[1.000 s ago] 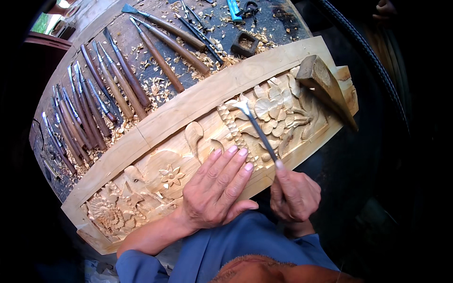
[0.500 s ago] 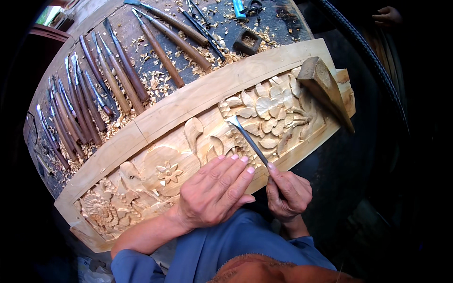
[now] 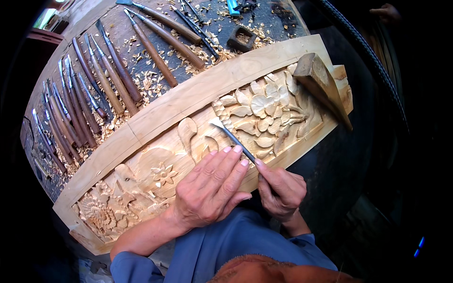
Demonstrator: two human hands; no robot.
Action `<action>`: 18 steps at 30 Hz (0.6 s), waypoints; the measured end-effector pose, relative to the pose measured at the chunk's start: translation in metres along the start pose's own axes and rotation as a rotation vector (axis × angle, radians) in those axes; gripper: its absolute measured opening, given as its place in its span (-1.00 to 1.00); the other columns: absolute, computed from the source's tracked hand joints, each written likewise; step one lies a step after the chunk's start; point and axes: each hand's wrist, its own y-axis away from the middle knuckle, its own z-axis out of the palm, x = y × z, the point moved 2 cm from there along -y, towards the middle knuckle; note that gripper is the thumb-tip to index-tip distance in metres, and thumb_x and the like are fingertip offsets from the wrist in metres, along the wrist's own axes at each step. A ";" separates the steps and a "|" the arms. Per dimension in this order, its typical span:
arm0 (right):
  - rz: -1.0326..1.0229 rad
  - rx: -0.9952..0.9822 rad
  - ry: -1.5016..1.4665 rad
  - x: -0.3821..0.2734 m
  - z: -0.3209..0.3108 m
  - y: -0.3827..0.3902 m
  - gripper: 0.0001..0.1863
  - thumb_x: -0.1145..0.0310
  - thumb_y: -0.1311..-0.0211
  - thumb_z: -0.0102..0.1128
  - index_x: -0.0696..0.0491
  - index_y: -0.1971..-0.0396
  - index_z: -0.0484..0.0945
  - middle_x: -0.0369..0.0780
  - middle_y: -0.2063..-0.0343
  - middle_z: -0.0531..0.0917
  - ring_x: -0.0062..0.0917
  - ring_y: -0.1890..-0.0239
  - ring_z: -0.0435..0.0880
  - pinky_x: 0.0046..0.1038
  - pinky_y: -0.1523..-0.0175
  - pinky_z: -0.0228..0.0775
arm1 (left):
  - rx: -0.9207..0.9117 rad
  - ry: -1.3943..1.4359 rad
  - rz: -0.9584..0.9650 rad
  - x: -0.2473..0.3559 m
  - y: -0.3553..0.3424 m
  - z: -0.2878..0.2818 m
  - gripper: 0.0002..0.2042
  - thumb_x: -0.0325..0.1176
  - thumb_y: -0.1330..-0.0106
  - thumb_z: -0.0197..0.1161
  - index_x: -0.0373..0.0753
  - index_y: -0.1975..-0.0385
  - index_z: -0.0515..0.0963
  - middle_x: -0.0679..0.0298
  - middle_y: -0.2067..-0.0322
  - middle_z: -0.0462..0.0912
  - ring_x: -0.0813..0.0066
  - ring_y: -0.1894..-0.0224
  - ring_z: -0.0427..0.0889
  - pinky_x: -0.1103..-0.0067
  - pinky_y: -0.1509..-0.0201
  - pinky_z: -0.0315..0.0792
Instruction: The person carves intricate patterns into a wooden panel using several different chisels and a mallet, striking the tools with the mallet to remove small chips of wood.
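A long pale wooden panel (image 3: 141,162), carved in relief with flowers and leaves, lies slanting before me. My right hand (image 3: 283,192) grips a carving chisel (image 3: 240,147), its thumb and fingers wrapped round the handle end. The chisel's bright flared blade points up and left, meeting the panel beside the scalloped border of the carved flowers. My left hand (image 3: 210,188) is open, its fingers stretched out over the panel, with the fingertips close against the chisel's shank; whether they press on it I cannot tell. The carving beneath that palm is hidden.
A wooden mallet (image 3: 317,82) rests on the panel's right end. Beyond the panel, several wooden-handled carving tools (image 3: 109,80) lie on the dark bench (image 3: 278,26) among shavings. A small square box (image 3: 241,38) stands there too. At the upper right another person's hand (image 3: 387,13) shows.
The chisel blade has moved left and slightly down, off the scalloped strip. My right hand has shifted up and left with it. My left hand stays nearly in place.
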 end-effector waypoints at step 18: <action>0.610 -0.185 -1.113 -0.005 -0.025 0.020 -0.70 0.68 -0.23 0.37 0.34 0.04 0.85 -0.05 0.40 0.82 -0.57 0.54 0.69 -0.57 0.41 0.49 | 0.135 0.125 -0.042 0.003 0.009 0.008 -0.48 -0.51 -0.44 0.42 -0.46 -0.40 0.61 -0.08 -0.07 0.86 0.21 0.10 0.92 0.42 0.00 0.79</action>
